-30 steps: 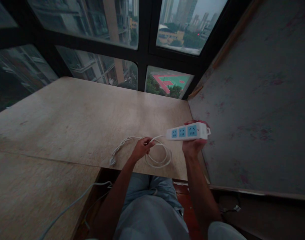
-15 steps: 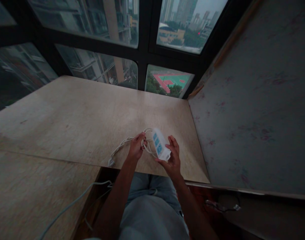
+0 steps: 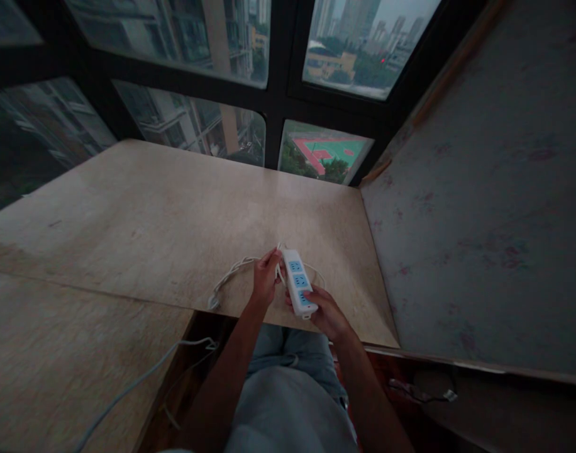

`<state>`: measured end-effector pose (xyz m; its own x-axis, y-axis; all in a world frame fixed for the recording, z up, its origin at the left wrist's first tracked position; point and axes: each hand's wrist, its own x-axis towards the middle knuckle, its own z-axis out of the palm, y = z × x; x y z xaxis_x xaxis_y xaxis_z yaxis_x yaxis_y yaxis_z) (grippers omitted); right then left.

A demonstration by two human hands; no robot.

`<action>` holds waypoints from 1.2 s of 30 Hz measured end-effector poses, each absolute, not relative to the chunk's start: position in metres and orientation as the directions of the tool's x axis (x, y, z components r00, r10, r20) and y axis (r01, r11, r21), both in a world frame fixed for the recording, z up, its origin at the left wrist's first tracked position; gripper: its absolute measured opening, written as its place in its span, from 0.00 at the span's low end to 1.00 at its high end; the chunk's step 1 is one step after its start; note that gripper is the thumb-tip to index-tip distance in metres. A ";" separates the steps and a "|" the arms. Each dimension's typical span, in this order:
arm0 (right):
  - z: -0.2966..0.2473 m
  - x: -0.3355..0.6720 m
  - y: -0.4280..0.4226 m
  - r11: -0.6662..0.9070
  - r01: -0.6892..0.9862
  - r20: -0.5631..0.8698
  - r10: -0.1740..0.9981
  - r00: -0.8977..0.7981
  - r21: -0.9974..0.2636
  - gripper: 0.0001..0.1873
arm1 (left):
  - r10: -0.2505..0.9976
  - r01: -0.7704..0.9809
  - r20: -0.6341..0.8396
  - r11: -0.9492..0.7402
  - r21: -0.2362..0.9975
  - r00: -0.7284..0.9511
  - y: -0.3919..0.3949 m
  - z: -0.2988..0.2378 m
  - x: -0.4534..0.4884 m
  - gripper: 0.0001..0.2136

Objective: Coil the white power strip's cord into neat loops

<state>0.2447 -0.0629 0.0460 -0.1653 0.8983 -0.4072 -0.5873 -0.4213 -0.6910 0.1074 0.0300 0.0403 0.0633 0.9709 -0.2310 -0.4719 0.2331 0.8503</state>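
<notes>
A white power strip (image 3: 293, 277) with three blue socket panels is tilted over the desk, its socket face turned up. My right hand (image 3: 326, 309) grips its near end, the thumb lying across the nearest socket. Close to the strip's left side, my left hand (image 3: 267, 275) is closed on the strip's white power cord near the far end. From there the cord (image 3: 238, 267) runs left in a loose curve over the desk to its plug (image 3: 213, 302) near the front edge. Another loop of cord shows behind the strip on the right.
The beige wooden desk (image 3: 184, 207) reaches back to dark-framed windows (image 3: 273, 100). A flower-patterned wall (image 3: 471, 251) bounds it on the right. At lower left, a pale cable (image 3: 141, 382) crosses the other desk section. A dark cable (image 3: 424, 397) lies below at right.
The power strip has rolled so its sockets face up, and has come slightly nearer. My right hand has shifted from loosely supporting its side to gripping the near end. My left hand keeps the cord.
</notes>
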 end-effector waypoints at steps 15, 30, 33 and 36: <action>0.049 0.238 -0.053 -0.224 -0.804 -0.267 0.960 -0.085 -0.551 0.16 | 0.987 -0.242 -0.144 0.157 0.957 0.073 0.026 0.049 0.108 0.15; 0.039 0.235 -0.057 -0.229 -0.874 -0.279 0.954 -0.114 -0.428 0.16 | 0.978 -0.204 -0.126 0.159 0.966 0.166 0.024 0.053 0.108 0.17; 0.035 0.240 -0.063 -0.229 -0.866 -0.229 0.964 -0.138 -0.444 0.21 | 0.991 -0.204 -0.093 0.112 0.973 0.100 0.026 0.050 0.103 0.16; 0.035 0.247 -0.067 -0.222 -0.875 -0.193 0.969 -0.151 -0.431 0.26 | 0.992 -0.180 -0.077 0.094 0.979 0.100 0.026 0.048 0.102 0.16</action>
